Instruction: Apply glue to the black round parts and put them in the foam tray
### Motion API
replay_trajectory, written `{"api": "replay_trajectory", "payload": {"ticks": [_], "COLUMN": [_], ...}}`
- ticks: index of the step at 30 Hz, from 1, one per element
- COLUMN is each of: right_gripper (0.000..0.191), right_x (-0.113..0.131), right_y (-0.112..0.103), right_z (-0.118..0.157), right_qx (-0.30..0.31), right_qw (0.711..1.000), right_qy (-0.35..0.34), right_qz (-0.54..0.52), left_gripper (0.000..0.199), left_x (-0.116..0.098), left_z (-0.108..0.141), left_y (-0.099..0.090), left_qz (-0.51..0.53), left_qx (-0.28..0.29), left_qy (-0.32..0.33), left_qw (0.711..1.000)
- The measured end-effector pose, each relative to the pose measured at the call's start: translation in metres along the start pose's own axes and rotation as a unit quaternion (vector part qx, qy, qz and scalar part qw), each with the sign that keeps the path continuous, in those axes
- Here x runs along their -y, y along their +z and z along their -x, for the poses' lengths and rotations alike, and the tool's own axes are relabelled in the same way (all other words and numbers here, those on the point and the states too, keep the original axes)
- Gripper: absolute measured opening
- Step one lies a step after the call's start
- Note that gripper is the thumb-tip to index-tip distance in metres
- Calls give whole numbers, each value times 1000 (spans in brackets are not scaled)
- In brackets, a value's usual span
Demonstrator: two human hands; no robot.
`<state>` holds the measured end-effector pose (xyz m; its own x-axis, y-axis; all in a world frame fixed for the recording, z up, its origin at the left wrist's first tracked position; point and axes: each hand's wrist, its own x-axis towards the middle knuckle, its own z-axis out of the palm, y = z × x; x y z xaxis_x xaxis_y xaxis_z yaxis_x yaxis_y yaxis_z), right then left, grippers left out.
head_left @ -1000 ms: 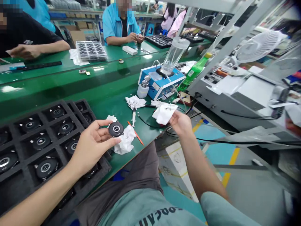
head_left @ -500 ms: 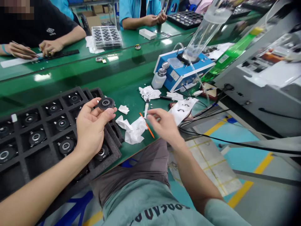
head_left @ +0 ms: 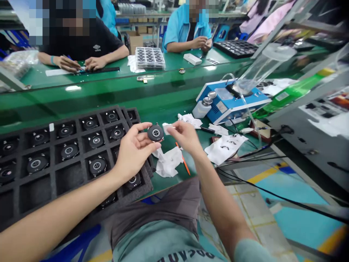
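Observation:
My left hand holds a round black disc-shaped part with a pale centre between thumb and fingertips. My right hand pinches a small white wipe, which sits against the disc's right edge. Below both hands lie a crumpled white tissue and an orange-handled tool. At left, a black foam tray holds several matching discs in square cells, and my left forearm crosses it.
On the green bench stand a blue benchtop machine with a clear tank, a white dispensing bottle and a marked white sheet. A green bottle lies behind them. Two co-workers handle small parts across the bench.
My right hand has moved from above the tissue to the disc and now pinches a small white wipe. The view has swung left, and my left hand still holds the disc.

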<state>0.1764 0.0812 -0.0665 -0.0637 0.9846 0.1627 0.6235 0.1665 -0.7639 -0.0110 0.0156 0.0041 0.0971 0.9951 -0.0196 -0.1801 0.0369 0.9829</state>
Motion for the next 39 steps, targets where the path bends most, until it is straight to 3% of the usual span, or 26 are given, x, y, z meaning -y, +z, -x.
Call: {"api": "replay_trajectory", "payload": {"ticks": [4, 7, 10, 19, 26, 34, 39], "right_gripper": [9, 3, 4, 10, 10, 9, 9], "right_x": [15, 34, 47, 63, 60, 52, 56], "right_y": [-33, -44, -41, -13, -19, -17, -16], "right_z": [33, 44, 48, 54, 64, 70, 63], "right_qx": [-101, -92, -79, -146, -129, -112, -121], "right_qw": [974, 959, 955, 977, 984, 983, 983], "right_qy": [-140, -243, -279, -130, -104, -47, -93], "right_qz": [-146, -111, -65, -83, -66, -136, -98], "left_gripper": [58, 57, 55, 50, 51, 51, 47], "left_x": [0, 1, 1, 6, 6, 6, 10], "left_z": [2, 3, 4, 6, 6, 9, 10], "left_y": [1, 2, 3, 3, 4, 6, 3], "left_qz": [-20, -27, -27, -30, -30, -27, -73], "left_qx": [21, 29, 35, 25, 18, 23, 56], "left_qy": [-12, -12, -11, -8, -22, -29, -20], "left_qw": [1000, 999, 999, 999, 999, 999, 996]}}
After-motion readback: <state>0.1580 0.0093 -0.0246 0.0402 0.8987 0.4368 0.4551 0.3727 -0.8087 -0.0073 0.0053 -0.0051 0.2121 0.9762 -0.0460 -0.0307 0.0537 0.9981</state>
